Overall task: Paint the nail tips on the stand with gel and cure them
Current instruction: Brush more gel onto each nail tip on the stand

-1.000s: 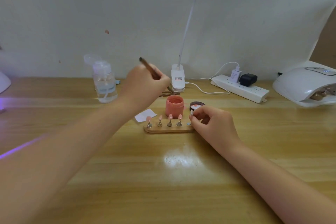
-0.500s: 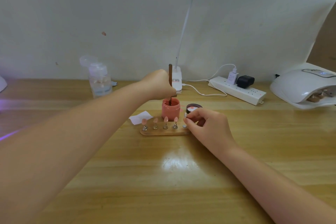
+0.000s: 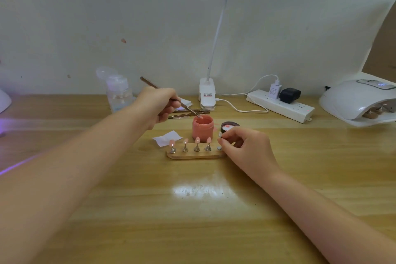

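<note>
Inspector: Head view. Your left hand (image 3: pixel 159 106) grips the brush (image 3: pixel 169 97), fingers curled round its handle. The handle slants up to the left; the tip sits at the mouth of the open pink gel jar (image 3: pixel 202 127).

Operator: And my right hand?

Inspector: Your right hand (image 3: pixel 244 146) pinches a small pale nail tip (image 3: pixel 220 134) between thumb and forefinger, just above the right end of the wooden stand (image 3: pixel 196 155). Whether that hand touches the stand, I cannot tell.

Operator: What is on the stand?

Inspector: Four pink nail tips (image 3: pixel 197 140) stand upright on metal pegs in a row. At the right end, a small pale round spot shows beside your fingers (image 3: pixel 230 135). The stand lies on the table (image 3: pixel 192 210) just in front of the jar.

Operator: Anything else close by?

Inspector: The jar's dark lid (image 3: pixel 230 126) lies upturned just right of the jar. A white paper scrap (image 3: pixel 167 138) lies left of the stand. Two spare brushes (image 3: pixel 188 113) lie behind the jar. The white curing lamp (image 3: pixel 360 100) sits at the far right, well apart from the stand. A clip lamp (image 3: pixel 207 96), a power strip (image 3: pixel 280 107) and a clear pump bottle (image 3: pixel 119 92) line the back edge.
</note>
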`<state>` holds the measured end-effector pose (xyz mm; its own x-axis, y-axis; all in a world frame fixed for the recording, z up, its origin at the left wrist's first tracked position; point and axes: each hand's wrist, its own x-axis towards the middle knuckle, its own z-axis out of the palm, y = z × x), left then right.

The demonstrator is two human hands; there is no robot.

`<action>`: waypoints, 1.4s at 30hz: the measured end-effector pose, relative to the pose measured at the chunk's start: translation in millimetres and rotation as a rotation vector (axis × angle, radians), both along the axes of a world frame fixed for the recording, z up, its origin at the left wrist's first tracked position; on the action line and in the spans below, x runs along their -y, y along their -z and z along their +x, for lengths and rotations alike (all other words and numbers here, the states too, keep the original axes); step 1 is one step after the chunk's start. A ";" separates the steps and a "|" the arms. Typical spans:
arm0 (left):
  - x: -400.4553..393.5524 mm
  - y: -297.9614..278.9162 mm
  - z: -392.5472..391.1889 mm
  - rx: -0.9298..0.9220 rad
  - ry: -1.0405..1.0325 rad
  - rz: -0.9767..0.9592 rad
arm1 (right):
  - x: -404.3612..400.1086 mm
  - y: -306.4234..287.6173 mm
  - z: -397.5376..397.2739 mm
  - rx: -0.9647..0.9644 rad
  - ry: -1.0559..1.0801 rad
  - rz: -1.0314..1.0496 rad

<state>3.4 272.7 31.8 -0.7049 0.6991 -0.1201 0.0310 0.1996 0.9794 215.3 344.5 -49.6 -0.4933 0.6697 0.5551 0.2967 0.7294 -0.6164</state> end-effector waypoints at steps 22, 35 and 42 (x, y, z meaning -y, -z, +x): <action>17.8 19.7 -12.9 0.002 -0.171 0.177 | 0.2 -0.8 0.8 0.000 -0.018 0.028; 22.5 27.8 -7.3 0.256 -0.151 0.231 | -1.7 0.1 0.5 -0.003 -0.004 -0.014; 52.3 26.9 33.2 -0.156 0.017 0.483 | 0.1 -2.6 2.2 -0.051 0.000 -0.092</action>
<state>36.6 220.5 4.9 -0.6766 0.6605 0.3256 0.1835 -0.2770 0.9432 217.6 344.4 -47.0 -0.4662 0.7190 0.5154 0.2630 0.6689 -0.6953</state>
